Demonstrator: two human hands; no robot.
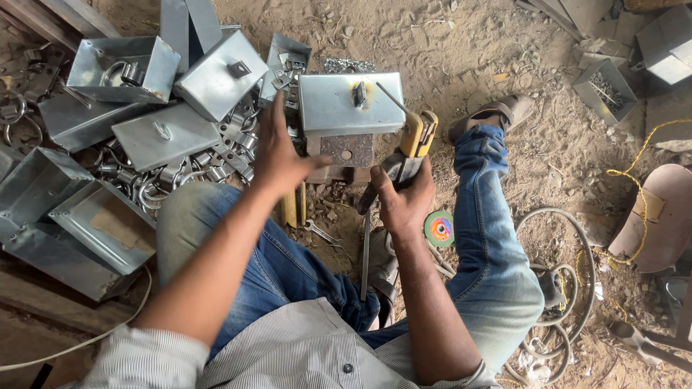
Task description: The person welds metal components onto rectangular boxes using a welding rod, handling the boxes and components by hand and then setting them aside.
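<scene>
The right hand (404, 198) grips a yellow-handled welding holder (412, 144), its thin rod (389, 97) touching the metal box (351, 104) on a rusty block. The left hand (277, 155), fingers spread, rests beside that box. At left, an open tray (124, 68) holds rings; a far-right tray (604, 85) holds small rods.

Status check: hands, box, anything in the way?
Right hand grips electrode holder. Left hand open beside metal box. Box pile crowds left.
</scene>
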